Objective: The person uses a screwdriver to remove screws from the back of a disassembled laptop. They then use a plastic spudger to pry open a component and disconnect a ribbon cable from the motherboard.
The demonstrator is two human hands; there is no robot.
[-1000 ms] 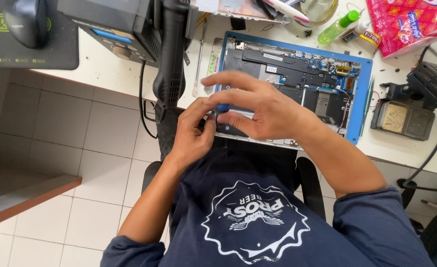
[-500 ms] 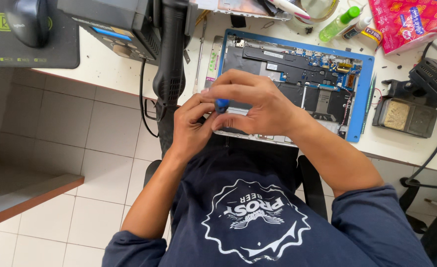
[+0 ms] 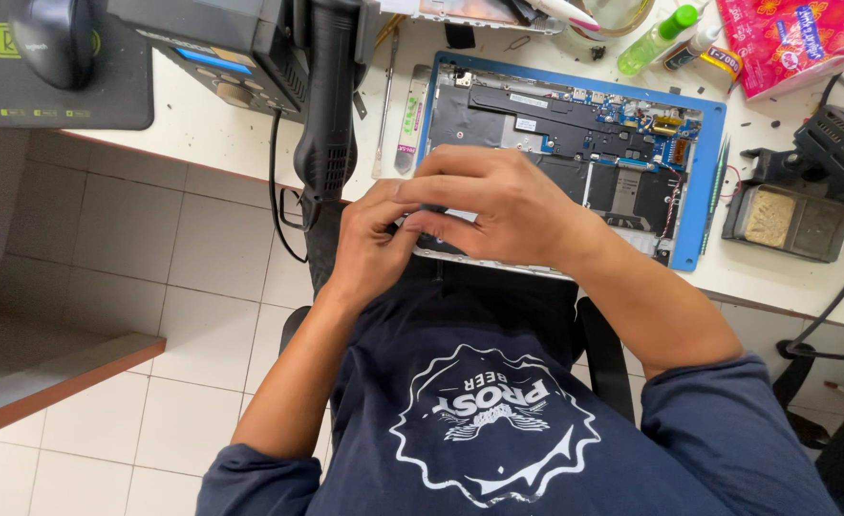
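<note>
Both hands meet over the near edge of an opened laptop (image 3: 575,143) in a blue frame; the right hand (image 3: 498,205) lies fingers together across the left hand (image 3: 369,244), whose fingertips curl under it; whatever they pinch is hidden. Beyond the left hand stands a black hot-air handle (image 3: 331,105); right of the right hand, a soldering stand (image 3: 790,220).
</note>
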